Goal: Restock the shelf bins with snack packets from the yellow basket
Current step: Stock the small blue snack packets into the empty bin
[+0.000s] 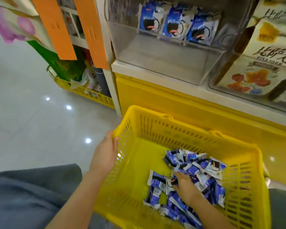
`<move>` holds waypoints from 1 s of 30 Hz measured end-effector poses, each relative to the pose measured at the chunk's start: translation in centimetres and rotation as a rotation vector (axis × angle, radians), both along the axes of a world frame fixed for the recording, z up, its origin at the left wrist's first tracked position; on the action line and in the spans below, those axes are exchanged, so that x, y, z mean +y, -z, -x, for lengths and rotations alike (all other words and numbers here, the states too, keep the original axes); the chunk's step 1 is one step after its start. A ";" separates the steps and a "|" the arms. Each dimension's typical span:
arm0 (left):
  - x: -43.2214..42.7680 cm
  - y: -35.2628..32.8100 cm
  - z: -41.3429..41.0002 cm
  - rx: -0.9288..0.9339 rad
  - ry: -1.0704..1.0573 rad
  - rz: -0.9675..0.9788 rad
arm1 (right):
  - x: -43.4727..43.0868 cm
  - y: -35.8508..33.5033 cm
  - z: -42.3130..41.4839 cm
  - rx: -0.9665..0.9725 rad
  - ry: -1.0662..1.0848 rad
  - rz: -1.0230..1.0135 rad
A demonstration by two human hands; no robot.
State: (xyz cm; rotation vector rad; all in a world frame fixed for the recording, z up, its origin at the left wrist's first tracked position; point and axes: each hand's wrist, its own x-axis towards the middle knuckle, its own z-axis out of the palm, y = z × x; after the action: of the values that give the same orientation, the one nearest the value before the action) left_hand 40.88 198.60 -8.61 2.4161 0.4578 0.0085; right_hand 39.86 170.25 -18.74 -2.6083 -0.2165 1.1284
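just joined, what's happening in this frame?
A person is restocking. Their left hand grips the left rim of the yellow basket, and the right hand is down in the pile of blue snack packets; whether it has one gripped is unclear. The clear shelf bin above holds only three matching packets at its back.

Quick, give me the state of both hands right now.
Left hand: grips the basket by its rim.
Right hand: on the packets in the basket, fingers among them; grip cannot be told.
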 end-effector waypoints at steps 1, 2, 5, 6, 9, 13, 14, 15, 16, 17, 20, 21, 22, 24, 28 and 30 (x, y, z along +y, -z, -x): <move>0.0 0.1 0.0 -0.008 -0.003 0.000 | 0.1 0.5 0.0 -0.005 -0.018 0.022; 0.1 0.2 0.0 -0.016 -0.005 0.003 | 0.2 0.9 0.0 -0.014 -0.042 0.051; 0.1 0.4 -0.2 -0.034 -0.006 0.020 | 0.4 1.7 -0.1 -0.023 -0.078 0.123; 0.2 0.4 -0.2 -0.035 -0.007 0.026 | 0.4 1.9 -0.1 -0.012 -0.078 0.135; 0.2 0.5 -0.3 -0.049 -0.013 0.022 | 0.5 1.9 0.1 0.005 -0.082 0.153; 0.3 0.9 -0.4 -0.040 -0.034 0.011 | 0.7 0.1 0.2 -0.046 0.062 0.045; 0.3 0.9 -0.4 -0.027 -0.044 0.024 | 0.8 -0.8 0.1 -0.064 0.109 0.003; 0.3 0.7 -0.3 -0.023 -0.063 0.056 | 1.0 -1.8 -0.1 -0.087 0.149 -0.040; 0.2 0.5 -0.2 -0.039 -0.079 0.083 | 1.1 -3.0 -0.4 -0.111 0.184 -0.087; 0.2 0.3 -0.1 -0.093 -0.074 0.069 | 1.3 -4.2 -0.6 -0.131 0.213 -0.136; -1.0 -1.0 0.6 -0.274 0.001 -0.011 | 1.9 -8.2 -1.1 -0.165 0.227 -0.291; -1.8 -1.6 0.9 -0.290 0.032 0.071 | 2.1 -9.4 -1.0 -0.173 0.215 -0.341; -2.9 -2.2 1.1 -0.252 0.065 0.215 | 2.4 -10.5 -0.8 -0.179 0.215 -0.391; -5.0 -3.3 1.6 -0.013 0.169 0.559 | 2.9 -12.4 -0.1 -0.163 0.248 -0.497; -7.3 -3.6 2.4 0.332 0.496 0.780 | 3.2 -13.9 0.9 -0.067 0.371 -0.747; -7.6 -3.5 2.6 0.324 0.565 0.726 | 2.6 -14.1 1.2 -0.034 0.418 -0.805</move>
State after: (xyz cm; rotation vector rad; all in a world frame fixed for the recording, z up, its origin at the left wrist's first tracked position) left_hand 38.29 190.98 -5.11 1.7426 -0.1000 -0.6815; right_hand 38.69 172.89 -4.65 -1.8351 -0.0926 0.6568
